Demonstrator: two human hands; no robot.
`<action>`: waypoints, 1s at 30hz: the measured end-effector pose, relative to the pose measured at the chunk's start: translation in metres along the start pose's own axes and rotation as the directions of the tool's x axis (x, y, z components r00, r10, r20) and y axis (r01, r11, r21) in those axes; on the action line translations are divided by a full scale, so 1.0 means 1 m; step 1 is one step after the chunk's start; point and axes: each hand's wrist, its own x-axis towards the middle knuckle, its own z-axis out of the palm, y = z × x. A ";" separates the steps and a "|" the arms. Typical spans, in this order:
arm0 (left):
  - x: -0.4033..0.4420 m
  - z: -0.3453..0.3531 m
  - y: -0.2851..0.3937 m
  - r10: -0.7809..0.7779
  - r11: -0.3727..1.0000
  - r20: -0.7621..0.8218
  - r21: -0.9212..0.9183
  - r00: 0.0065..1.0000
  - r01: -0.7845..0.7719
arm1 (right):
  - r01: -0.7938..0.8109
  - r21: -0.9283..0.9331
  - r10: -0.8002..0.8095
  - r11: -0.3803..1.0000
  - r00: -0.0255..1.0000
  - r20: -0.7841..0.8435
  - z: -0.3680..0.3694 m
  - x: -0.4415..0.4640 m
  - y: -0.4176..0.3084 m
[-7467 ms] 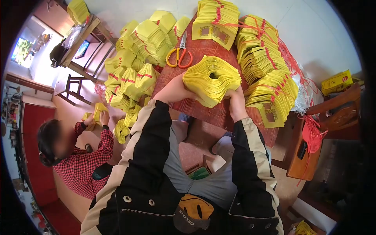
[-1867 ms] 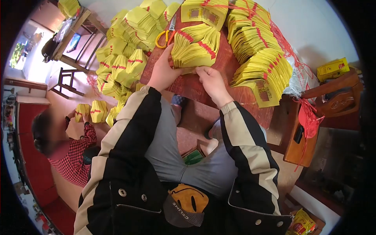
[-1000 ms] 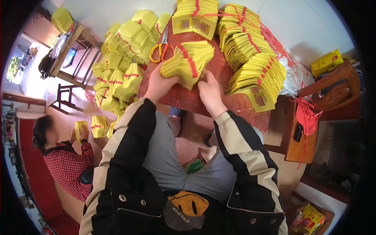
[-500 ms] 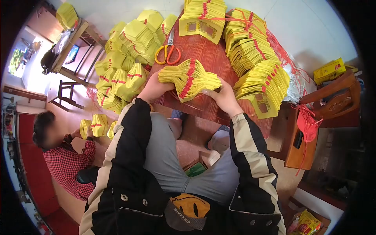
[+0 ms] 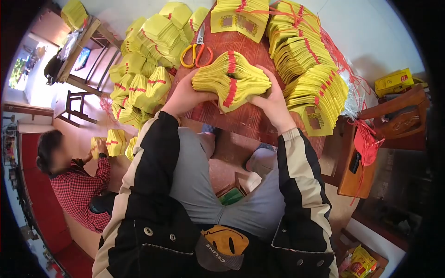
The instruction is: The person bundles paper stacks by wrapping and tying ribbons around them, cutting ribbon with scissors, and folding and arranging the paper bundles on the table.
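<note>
Between my two hands, above the near part of the red wooden table [image 5: 222, 116], is a yellow paper bundle [image 5: 245, 83] with red bands across its folds and a small gap in its middle. My left hand [image 5: 191, 95] grips its left end, fingers under and behind it. The right end is held by my right hand [image 5: 272, 99], its thumb on the near side. Scissors [image 5: 197, 54] with orange and red handles lie on the table just beyond my left hand. A stack of printed yellow sheets [image 5: 238, 21] stands at the table's far edge.
More yellow stacks [image 5: 317, 88] with red strings line the table's right side. Piled yellow bundles [image 5: 157, 41] fill the floor side at left. A person [image 5: 81, 185] in a checked shirt handles yellow bundles at lower left. A wooden chair [image 5: 398, 120] stands at right.
The bundle was turned and tilted in my hands; it now lies wider, with a gap opened in its middle. My right hand has shifted from its near edge to its right end.
</note>
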 end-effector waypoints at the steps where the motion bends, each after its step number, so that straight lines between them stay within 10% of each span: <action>1: 0.002 0.000 0.003 -0.047 0.999 -0.019 0.010 0.999 0.047 | -0.002 -0.029 0.001 1.000 0.999 -0.037 0.000 0.003 0.002; 6: 0.004 0.001 0.007 -0.065 0.993 -0.025 0.095 0.998 0.067 | -0.073 0.031 0.076 0.997 0.990 -0.123 -0.001 0.001 -0.007; 13: 0.001 0.010 0.021 0.057 0.998 -0.011 0.018 0.998 -0.057 | 0.127 -0.446 -0.170 0.886 0.984 -0.056 -0.001 0.000 -0.021; 16: 0.003 0.008 0.018 0.032 0.999 -0.007 0.042 0.999 -0.032 | 0.219 -0.777 -0.264 0.590 0.962 0.071 0.004 0.000 -0.035; 18: 0.006 0.007 0.010 0.039 0.999 -0.010 0.020 0.999 -0.039 | 0.272 -0.956 -0.252 0.115 0.938 0.236 0.014 -0.004 -0.051; 24: 0.005 0.007 0.009 -0.004 0.998 -0.033 0.059 0.999 0.006 | 0.414 -0.908 -0.235 0.059 0.890 0.391 0.015 0.032 -0.061; 26: 0.008 0.005 0.009 -0.002 0.998 -0.040 0.059 0.999 0.005 | 0.275 -0.953 0.022 0.129 0.960 0.280 0.011 0.049 -0.056; 30: 0.012 0.003 0.011 -0.013 0.995 -0.056 0.100 0.998 0.019 | 0.339 -0.939 -0.084 0.053 0.939 0.334 0.007 0.057 -0.049</action>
